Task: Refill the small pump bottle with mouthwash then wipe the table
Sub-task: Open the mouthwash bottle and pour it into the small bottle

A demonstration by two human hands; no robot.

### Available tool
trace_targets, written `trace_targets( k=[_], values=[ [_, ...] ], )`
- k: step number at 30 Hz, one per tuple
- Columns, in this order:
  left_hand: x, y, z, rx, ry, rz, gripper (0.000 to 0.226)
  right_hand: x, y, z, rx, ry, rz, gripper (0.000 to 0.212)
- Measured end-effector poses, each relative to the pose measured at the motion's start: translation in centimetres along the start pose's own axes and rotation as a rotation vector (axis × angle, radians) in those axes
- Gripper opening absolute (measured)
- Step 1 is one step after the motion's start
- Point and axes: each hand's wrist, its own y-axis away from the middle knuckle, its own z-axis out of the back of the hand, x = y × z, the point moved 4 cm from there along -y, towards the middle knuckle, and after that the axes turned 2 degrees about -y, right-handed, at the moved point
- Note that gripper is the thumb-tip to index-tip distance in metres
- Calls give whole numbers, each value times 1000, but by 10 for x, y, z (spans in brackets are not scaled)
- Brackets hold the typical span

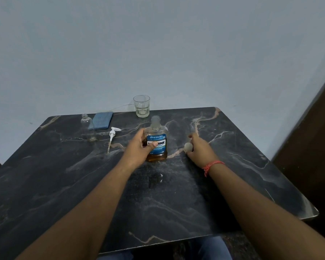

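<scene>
A person sits at a dark worktop [176,194] with pale wavy lines in it. The left hand [139,147] is wrapped round the mouthwash bottle [156,141], with the thumb pressed on its blue label. The bottle stands up straight near the middle of the worktop. Its top is open, and brown liquid fills only the bottom part. The right hand [197,147] rests on the worktop just to the right of the bottle, and its fingers are curled round a small round grey cap [188,147]. A red thread [212,164] is tied round that wrist.

Further back on the left stands the small pump bottle [88,128]. It is see-through, has no top on, and looks empty. The white pump [112,136] lies flat on the worktop between the two bottles, apart from both. A folded blue cloth [102,120] lies just behind the small bottle. A clear glass [141,106] stands at the far edge, behind the mouthwash bottle.
</scene>
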Motion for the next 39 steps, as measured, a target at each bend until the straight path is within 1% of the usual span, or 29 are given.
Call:
trace_targets(
  k=[3,5,6,8,11,13,16,19,22,27,31,35,39],
  values=[
    [6,4,3,1,-40,8,51,0,5,2,-45,15,12,49],
    [11,9,9,-9,-65,20,56,3,10,5,-110,29,43,47],
    [13,12,13,-14,-89,16,54,6,14,7,-147,33,62,46],
    [18,21,22,-30,-212,-10,47,16,25,9,-234,52,108,41],
    [29,38,41,-80,-487,-68,45,38,52,8,-338,75,194,34],
    [37,50,59,-110,-633,-80,45,58,70,-2,-318,99,250,32],
    [49,65,88,-166,-796,-104,47,92,91,-24,-244,112,351,29],
    [60,75,122,-227,-899,-50,53,125,99,-48,-184,84,432,27],
    [69,80,157,-274,-976,8,58,153,91,-71,-125,49,459,27],
    [84,81,205,-318,-1050,90,64,192,56,-105,-29,-59,425,32],
    [100,76,233,-307,-1095,140,71,223,17,-138,39,-161,338,32],
    [114,69,254,-296,-1145,160,77,252,-26,-171,47,-291,228,45],
    [122,61,268,-305,-1173,178,81,271,-67,-198,52,-447,75,58]
  ],
)
